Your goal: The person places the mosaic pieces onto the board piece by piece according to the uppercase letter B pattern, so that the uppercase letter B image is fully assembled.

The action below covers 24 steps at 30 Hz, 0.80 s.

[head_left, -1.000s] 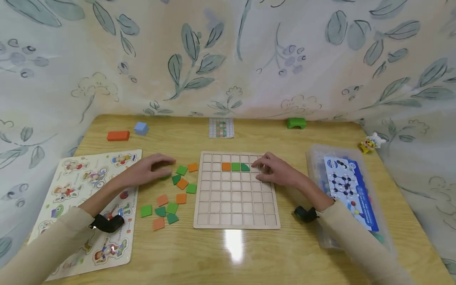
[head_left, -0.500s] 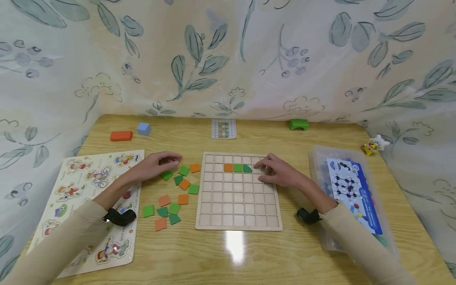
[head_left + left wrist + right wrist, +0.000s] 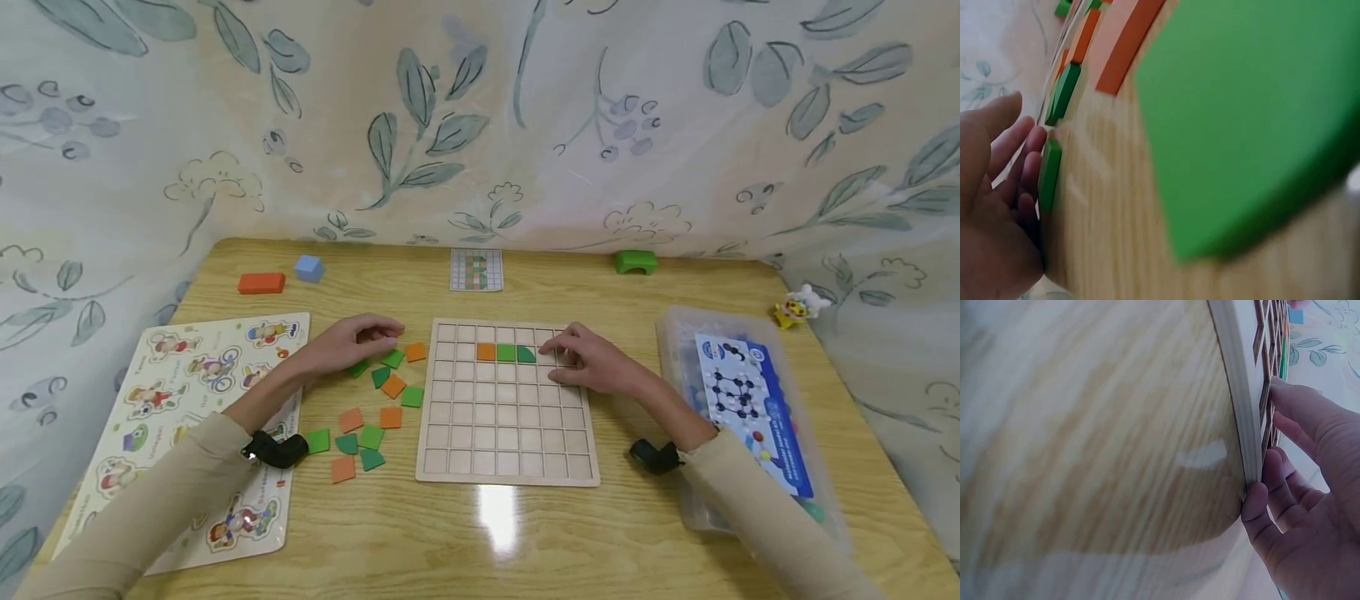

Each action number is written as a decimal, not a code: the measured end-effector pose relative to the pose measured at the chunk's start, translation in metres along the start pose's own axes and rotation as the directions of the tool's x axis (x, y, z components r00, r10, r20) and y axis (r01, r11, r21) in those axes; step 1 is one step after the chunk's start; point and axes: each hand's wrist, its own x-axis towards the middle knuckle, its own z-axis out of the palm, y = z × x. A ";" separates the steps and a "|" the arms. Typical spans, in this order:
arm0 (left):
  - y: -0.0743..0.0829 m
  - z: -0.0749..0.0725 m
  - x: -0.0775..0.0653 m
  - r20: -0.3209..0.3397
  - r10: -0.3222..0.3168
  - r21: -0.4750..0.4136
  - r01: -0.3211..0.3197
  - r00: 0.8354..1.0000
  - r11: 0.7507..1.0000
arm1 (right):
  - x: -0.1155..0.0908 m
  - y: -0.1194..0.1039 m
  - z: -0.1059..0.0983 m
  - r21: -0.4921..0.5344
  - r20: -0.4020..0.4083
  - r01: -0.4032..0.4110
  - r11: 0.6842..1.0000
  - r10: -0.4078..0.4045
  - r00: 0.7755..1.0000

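The wooden grid board [image 3: 507, 415] lies flat on the table [image 3: 390, 537], about mid-table in front of the person. In its second row from the far edge sit an orange square tile [image 3: 486, 352], a green square tile [image 3: 506, 352] and a dark green rounded tile [image 3: 527, 354], side by side. The right hand [image 3: 596, 361] rests at the board's right side, released, its fingers lightly bent and one fingertip at the rim. Left of the board lie loose orange and green tiles [image 3: 371, 437]; at their far end, the left hand [image 3: 352, 343] is also released, fingers loosely bent beside a green tile [image 3: 1050, 175]. A small pattern card [image 3: 476, 270] lies beyond the board, with a red block [image 3: 262, 283] and a blue cube [image 3: 308, 268] to the left and a green arch [image 3: 636, 262] to the right. A picture puzzle [image 3: 225, 333] lies far left; a plastic box [image 3: 678, 358] and a toy figure [image 3: 797, 307] are on the right.
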 end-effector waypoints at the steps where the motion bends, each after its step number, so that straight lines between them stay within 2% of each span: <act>1: 0.001 0.001 0.001 0.003 0.017 0.006 -0.017 1.000 1.000 | 0.000 0.000 0.000 -0.003 0.000 -0.003 1.000 0.003 1.000; 4: 0.003 0.005 0.003 0.010 0.081 0.029 -0.081 0.997 0.996 | -0.001 0.001 0.000 -0.013 -0.006 -0.002 1.000 0.002 1.000; 8: 0.004 0.009 0.004 0.005 0.133 0.058 -0.133 0.991 0.989 | -0.002 0.001 0.000 -0.026 -0.019 0.004 1.000 -0.004 1.000; 15: 0.006 0.012 0.005 -0.018 0.117 0.082 -0.115 0.993 0.990 | -0.002 0.001 -0.001 -0.027 -0.018 0.010 1.000 -0.011 1.000; 24: 0.009 0.015 0.005 -0.014 0.127 0.095 -0.125 0.992 0.988 | -0.001 -0.001 -0.001 -0.010 -0.016 0.009 1.000 -0.010 1.000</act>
